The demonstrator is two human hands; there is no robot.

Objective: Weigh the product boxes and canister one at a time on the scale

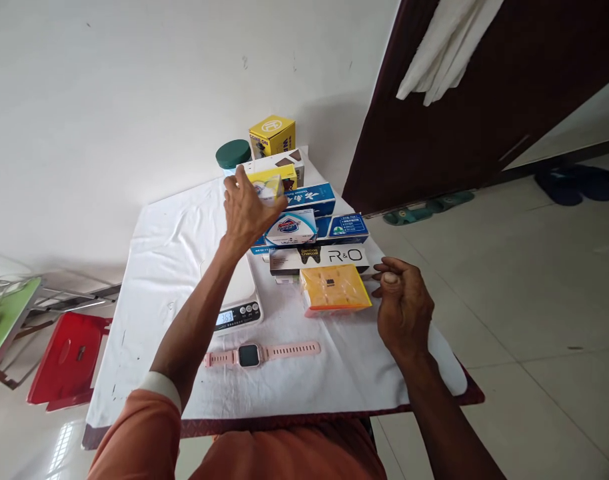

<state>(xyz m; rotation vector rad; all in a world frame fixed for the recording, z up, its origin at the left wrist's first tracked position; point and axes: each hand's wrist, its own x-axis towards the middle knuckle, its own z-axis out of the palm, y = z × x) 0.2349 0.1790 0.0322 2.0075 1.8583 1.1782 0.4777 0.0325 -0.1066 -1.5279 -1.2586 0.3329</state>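
My left hand (244, 210) reaches over the table and grips a small yellow box (268, 185), held above a pile of flat cartons. Under it lies a blue and white soap box (290, 228). My right hand (402, 303) hovers at the table's right side, fingers loosely curled with nothing in them, just right of an orange box (334, 289). A white digital scale (239, 303) sits under my left forearm, its display lit.
A pink smartwatch (262, 354) lies flat near the front edge. A long R&O carton (324, 257), blue cartons (312, 197), a green-lidded jar (233, 154) and a yellow cube box (272, 135) stand further back. A red stool (67, 357) is at the left, a dark door (484, 87) at the right.
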